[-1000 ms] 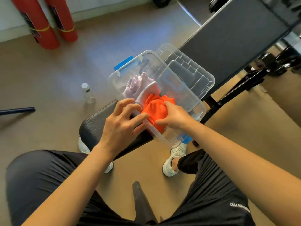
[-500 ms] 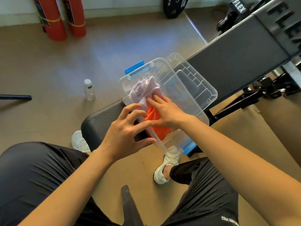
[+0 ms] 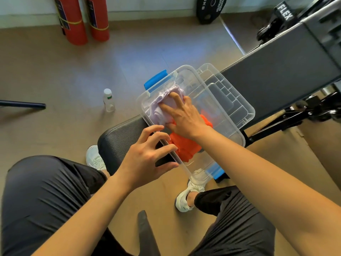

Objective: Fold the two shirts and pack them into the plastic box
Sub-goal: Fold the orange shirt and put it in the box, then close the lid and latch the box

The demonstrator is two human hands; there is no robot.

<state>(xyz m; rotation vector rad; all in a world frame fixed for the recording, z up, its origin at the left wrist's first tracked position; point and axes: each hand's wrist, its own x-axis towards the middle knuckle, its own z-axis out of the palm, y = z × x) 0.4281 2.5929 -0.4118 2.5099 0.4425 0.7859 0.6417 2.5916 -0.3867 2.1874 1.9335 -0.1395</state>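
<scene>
So my flat, spread right hand (image 3: 184, 115) presses the lilac shirt (image 3: 156, 111) down into the far end of the box (image 3: 220, 108), orange shirt (image 3: 184, 146) nearer me, while my left hand (image 3: 145, 156) steadies the rim with loose, open fingers.

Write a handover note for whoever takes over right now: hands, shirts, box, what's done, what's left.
Right hand: open, fingers flat, pressing the lilac shirt down inside the plastic box.
Left hand: open, fingers spread, touching the box's near rim.
Things: the box sits on the black bench. The lilac shirt is at its far-left end and the orange shirt beside it at the near end. The clear lid lies off, on the box's far side.
Done: both shirts are bundled in the box.
Left: finish pressing them flat and take the hands out.
</scene>
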